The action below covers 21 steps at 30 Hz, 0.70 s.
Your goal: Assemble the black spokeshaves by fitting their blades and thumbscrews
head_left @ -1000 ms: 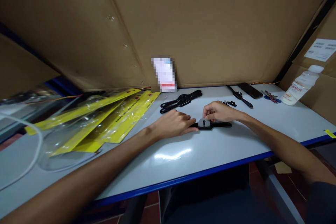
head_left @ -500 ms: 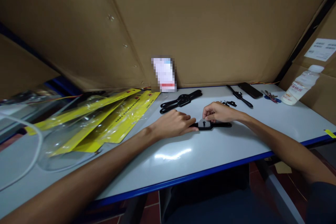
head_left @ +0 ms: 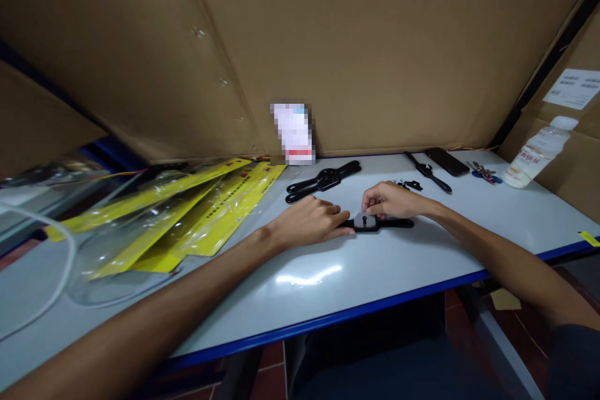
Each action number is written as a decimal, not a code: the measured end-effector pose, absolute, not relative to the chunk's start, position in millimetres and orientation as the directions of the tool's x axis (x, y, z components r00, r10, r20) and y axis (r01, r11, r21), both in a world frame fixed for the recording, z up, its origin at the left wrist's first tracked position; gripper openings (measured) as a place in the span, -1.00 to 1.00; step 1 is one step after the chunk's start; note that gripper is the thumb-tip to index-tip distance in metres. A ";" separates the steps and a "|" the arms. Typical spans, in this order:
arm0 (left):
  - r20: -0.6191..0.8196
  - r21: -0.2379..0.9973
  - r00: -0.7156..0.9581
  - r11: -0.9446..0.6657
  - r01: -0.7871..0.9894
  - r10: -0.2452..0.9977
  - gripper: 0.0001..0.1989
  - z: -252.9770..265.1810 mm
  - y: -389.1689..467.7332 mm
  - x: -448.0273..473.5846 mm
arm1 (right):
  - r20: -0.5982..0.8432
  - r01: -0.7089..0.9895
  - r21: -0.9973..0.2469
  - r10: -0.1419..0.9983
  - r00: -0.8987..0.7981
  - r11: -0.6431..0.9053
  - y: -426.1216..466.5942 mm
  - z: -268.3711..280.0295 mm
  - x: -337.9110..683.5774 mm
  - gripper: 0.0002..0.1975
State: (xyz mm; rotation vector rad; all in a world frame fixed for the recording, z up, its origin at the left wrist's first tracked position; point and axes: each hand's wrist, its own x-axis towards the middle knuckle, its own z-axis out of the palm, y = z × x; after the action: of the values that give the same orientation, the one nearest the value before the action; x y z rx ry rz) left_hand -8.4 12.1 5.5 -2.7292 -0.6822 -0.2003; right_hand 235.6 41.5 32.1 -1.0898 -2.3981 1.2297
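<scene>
On the grey tabletop lies a black spokeshave [head_left: 396, 223] with a pale metal blade plate [head_left: 368, 221] at its middle. My left hand [head_left: 307, 220] is closed round its left handle, which the fingers mostly hide. Curled fingers of my right hand [head_left: 391, 199] pinch at the far edge of the blade plate; what exactly lies between the fingertips is hidden. A dark screw [head_left: 364, 220] shows in the plate. Behind my right wrist are small black parts [head_left: 410, 185]. More black spokeshave bodies [head_left: 325, 179] lie together beyond my left hand.
Yellow cards with clear plastic packaging [head_left: 210, 219] spread across the left side, near a white cable [head_left: 70, 256]. A blurred-out phone screen [head_left: 294, 132] leans against the cardboard wall. At the right are another black spokeshave [head_left: 429, 172], a dark phone [head_left: 447, 161], keys [head_left: 485, 174] and a bottle [head_left: 537, 153].
</scene>
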 end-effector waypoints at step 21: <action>0.295 -0.295 0.860 -0.816 0.496 0.416 -0.36 8.9 10.4 -8.0 | 0.185 0.617 -0.633 0.865 -0.467 0.468 59.8 64.3 272.3 -0.87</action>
State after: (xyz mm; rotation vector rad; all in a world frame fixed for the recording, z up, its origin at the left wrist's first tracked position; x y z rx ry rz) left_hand -8.0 10.4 8.9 -2.6698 -0.6791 -0.3082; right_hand 272.3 59.8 64.3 -1.2302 -2.2321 0.6763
